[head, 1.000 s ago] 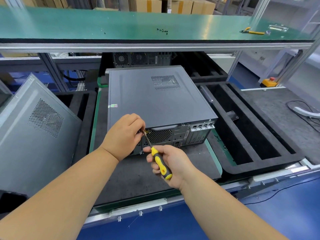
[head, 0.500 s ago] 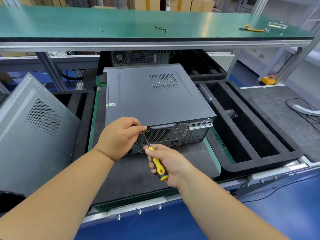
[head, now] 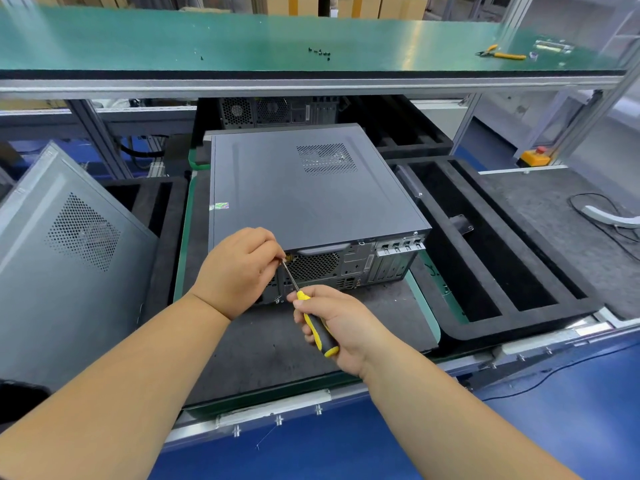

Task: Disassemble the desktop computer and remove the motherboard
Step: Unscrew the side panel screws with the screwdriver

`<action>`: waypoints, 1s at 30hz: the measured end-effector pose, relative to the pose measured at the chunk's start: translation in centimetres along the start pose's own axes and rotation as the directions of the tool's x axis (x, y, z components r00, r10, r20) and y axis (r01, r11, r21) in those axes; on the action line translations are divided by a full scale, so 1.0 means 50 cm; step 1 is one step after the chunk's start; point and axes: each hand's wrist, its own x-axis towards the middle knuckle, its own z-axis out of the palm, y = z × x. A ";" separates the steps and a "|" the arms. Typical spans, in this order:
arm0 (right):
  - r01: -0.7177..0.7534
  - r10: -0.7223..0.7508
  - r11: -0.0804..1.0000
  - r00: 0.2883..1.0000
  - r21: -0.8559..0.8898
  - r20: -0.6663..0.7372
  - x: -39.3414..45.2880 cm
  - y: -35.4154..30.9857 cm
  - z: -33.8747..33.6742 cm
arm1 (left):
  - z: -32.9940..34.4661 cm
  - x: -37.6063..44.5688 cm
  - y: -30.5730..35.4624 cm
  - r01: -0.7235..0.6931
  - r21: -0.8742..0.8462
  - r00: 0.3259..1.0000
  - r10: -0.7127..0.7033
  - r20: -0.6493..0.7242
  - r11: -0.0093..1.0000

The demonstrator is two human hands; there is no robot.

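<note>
Grey metal side panel leans at far left on the counter. Next over, the left hand, fingers curled, pinches the tip end of the screwdriver against the rear panel of the desktop computer, which lies flat on the dark mat at centre. Right hand has its grip wrapped round the yellow-and-black handle. Black foam tray sits just beside the case, right.

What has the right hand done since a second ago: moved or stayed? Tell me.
No real move: the right hand keeps gripping the screwdriver just below the computer's rear fan grille; the small drift looks like camera motion.
</note>
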 end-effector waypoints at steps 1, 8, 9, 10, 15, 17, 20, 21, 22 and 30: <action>0.019 -0.020 0.998 1.000 -0.053 -0.010 -0.001 0.001 -0.003 | 0.000 0.001 0.000 0.004 0.004 1.000 -0.004 0.000 1.000; 0.144 -0.156 0.976 0.986 -0.163 -0.062 -0.015 0.000 -0.031 | -0.004 0.022 0.025 0.147 -0.118 0.980 -0.161 -0.116 0.982; 0.158 -0.169 0.980 0.982 -0.119 -0.085 -0.016 -0.006 -0.038 | -0.004 0.031 0.036 0.179 -0.184 0.972 -0.203 -0.122 0.966; 0.172 -0.180 0.982 0.978 -0.079 -0.108 -0.019 -0.014 -0.044 | -0.002 0.043 0.049 0.196 -0.250 0.967 -0.229 -0.110 0.948; 0.273 -0.252 0.954 0.954 0.124 -0.164 -0.040 -0.059 -0.096 | 0.030 0.097 0.140 0.188 -0.477 0.981 -0.183 0.058 0.859; 0.301 -0.272 0.945 0.940 0.126 -0.204 -0.048 -0.067 -0.124 | 0.052 0.111 0.172 0.172 -0.476 0.985 -0.150 0.084 0.863; 0.298 -0.265 0.949 0.930 0.101 -0.257 -0.059 -0.068 -0.171 | 0.082 0.131 0.207 0.182 -0.481 0.983 -0.151 0.102 0.858; 0.297 -0.258 0.947 0.930 0.120 -0.262 -0.061 -0.067 -0.188 | 0.091 0.139 0.217 0.182 -0.491 0.983 -0.144 0.113 0.852; 0.295 -0.251 0.944 0.932 0.144 -0.263 -0.064 -0.065 -0.204 | 0.099 0.146 0.226 0.175 -0.500 0.984 -0.130 0.124 0.848; 0.203 -0.156 0.978 0.856 0.043 -0.492 -0.037 -0.052 -0.346 | 0.138 0.185 0.261 0.106 -0.395 0.989 -0.054 0.140 0.913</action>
